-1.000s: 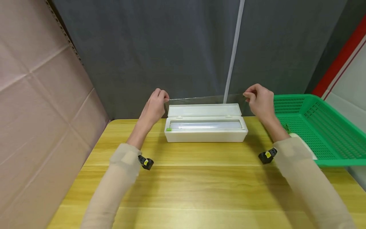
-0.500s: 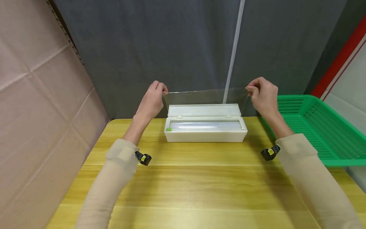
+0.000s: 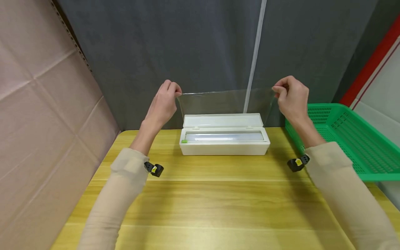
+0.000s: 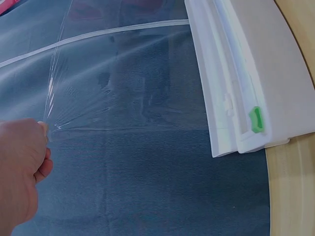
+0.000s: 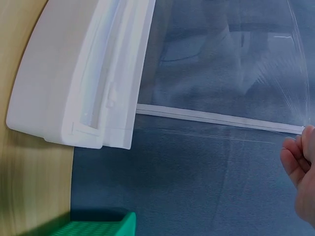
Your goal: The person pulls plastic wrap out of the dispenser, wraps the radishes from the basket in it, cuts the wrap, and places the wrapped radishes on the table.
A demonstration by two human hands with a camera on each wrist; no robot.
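Observation:
A sheet of clear plastic wrap stretches up from behind a white wrap dispenser box. My left hand pinches its upper left corner; my right hand pinches the upper right one. Both hands are raised above the box, one to each side. The box's lid stands open at the back, and the wrap roll shows through the slot. A small green slide cutter sits at the left end of the box. Fine creases run through the wrap near the right fingers.
A green plastic basket stands at the right on the wooden table. Behind the table hangs a dark grey curtain with a white strip. A pale tiled covering rises along the left.
Both hands have risen and spread slightly apart, drawing the wrap's upper edge higher over the box. More of the clear sheet shows above the lid. The box stays in place.

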